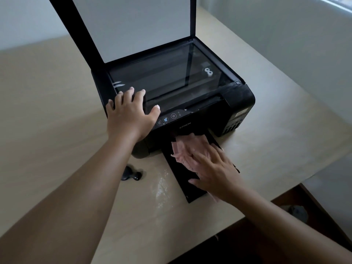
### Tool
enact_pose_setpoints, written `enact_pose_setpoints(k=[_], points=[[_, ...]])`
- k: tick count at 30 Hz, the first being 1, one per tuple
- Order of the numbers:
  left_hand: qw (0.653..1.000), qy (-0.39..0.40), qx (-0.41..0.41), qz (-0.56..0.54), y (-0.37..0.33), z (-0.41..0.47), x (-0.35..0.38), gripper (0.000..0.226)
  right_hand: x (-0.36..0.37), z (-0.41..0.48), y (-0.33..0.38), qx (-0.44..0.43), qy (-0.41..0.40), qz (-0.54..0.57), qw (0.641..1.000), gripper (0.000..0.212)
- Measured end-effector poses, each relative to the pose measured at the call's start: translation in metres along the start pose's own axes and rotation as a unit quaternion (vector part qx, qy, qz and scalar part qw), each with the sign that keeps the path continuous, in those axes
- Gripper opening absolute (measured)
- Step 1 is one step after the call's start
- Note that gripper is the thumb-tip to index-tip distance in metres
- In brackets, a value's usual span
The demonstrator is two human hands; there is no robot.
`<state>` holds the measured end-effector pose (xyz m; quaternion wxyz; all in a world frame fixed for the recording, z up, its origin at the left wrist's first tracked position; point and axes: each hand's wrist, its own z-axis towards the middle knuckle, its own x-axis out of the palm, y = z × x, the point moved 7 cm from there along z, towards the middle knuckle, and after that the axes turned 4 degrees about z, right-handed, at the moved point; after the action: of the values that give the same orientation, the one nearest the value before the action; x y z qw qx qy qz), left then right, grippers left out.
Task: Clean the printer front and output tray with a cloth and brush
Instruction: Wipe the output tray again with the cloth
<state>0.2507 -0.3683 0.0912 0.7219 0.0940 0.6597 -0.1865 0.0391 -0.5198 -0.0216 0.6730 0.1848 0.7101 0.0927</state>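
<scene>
Black Epson printer (190, 103) sits on a light wood tabletop (57, 111), scanner lid (133, 25) raised upright, glass platen (171, 73) exposed. Output tray (182, 180) is pulled out from the printer's front, reaching toward the tabletop's near edge.

Left hand (129, 115) lies flat on the printer's top front-left corner, fingers spread wide, fingertips on the edge of the glass and the thumb by the control panel (171, 117); it grips nothing, just presses down.

Right hand (215, 172) lies palm down on a pale pink cloth (186, 149), fingers extended and pressing it flat against the output tray. The cloth is bunched, covering the part of the tray nearest the printer's front slot, and a bit of it shows from under the wrist at the tray's near end. Cloth touches the tray; whether it touches the printer's front face I cannot tell.

A small black object (131, 173) lies on the tabletop just left of the tray, near the printer's front-left corner; could be the brush, too dark to tell. A shiny wet-looking smear (162, 185) on the tabletop sits between that object and the tray.

Ink tank block (235, 122) with labels is on the printer's front right side
</scene>
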Motion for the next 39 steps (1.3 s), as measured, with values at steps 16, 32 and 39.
enact_pose_setpoints(k=[16, 32, 39], points=[[1.000, 0.002, -0.004, -0.010, 0.000, 0.000, -0.001, 0.073, -0.081, 0.035, -0.011, 0.106, 0.054, 0.222, 0.968, 0.018], [1.000, -0.005, -0.001, -0.009, -0.001, 0.000, -0.003, 0.071, -0.011, 0.022, 0.001, -0.034, -0.101, 0.020, 0.994, 0.041], [1.000, -0.006, -0.005, -0.008, 0.000, 0.002, -0.001, 0.072, 0.003, 0.060, 0.040, 0.032, -0.124, 0.023, 0.991, 0.039]])
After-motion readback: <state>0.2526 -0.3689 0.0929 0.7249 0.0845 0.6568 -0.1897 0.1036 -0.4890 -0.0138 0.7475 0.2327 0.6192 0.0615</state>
